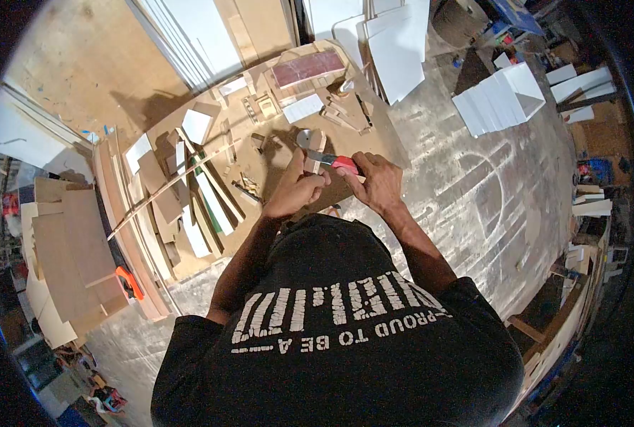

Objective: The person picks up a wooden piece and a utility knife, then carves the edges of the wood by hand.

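Note:
My right hand [378, 182] is closed around the red and black handle of what looks like a cutter knife [344, 164]. Its grey front end points left, across a small pale wooden piece [317, 141]. My left hand [295, 187] grips the lower end of that piece between thumb and fingers, close to the knife. Just beyond, a round silvery disc [304, 138] shows; whether it touches the wood I cannot tell. Both hands are over the near side of a brown worktable [370, 146].
A dark red block [308, 69] and wood offcuts [342, 114] lie at the table's far end. Long strips [206, 192] crowd its left side. An orange-handled saw [129, 283] sits at lower left. White panels [395, 53] and a white box [498, 99] stand beyond, right.

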A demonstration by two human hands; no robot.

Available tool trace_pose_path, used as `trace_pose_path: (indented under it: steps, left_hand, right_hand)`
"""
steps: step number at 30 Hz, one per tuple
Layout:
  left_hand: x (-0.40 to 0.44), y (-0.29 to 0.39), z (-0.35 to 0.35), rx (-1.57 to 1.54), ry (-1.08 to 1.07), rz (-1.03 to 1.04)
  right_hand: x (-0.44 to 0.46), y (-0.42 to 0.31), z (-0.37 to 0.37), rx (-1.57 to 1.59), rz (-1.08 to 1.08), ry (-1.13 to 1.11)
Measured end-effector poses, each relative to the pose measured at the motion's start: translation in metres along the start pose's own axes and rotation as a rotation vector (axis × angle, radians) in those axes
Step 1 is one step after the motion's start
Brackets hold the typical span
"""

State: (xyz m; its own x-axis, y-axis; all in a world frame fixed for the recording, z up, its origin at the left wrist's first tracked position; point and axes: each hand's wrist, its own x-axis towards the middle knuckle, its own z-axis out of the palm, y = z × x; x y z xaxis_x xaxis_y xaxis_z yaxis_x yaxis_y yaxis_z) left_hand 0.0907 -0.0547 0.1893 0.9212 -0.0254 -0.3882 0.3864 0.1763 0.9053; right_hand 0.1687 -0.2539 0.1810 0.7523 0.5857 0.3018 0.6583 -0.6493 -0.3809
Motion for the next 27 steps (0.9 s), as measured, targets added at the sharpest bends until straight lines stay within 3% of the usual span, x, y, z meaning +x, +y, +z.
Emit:
trace_pose_path:
  steps: [10, 16, 19, 27]
  left_hand:
    - [0.005, 0.000, 0.011, -0.267, 0.002, 0.060]
    - [0.011, -0.002, 0.010, -0.207, 0.114, 0.012]
    - [0.012, -0.005, 0.009, -0.089, 0.121, 0.119]
    - [0.006, 0.007, 0.011, -0.167, 0.099, 0.109]
  right_hand:
    - [0.011, 0.004, -0.005, 0.030, -0.018, -0.009]
    - [0.019, -0.004, -0.008, 0.033, -0.003, 0.003]
    - [0.022, 0.000, -0.008, 0.023, -0.015, -0.013]
    - [0.026, 0.000, -0.015, 0.036, -0.036, -0.079]
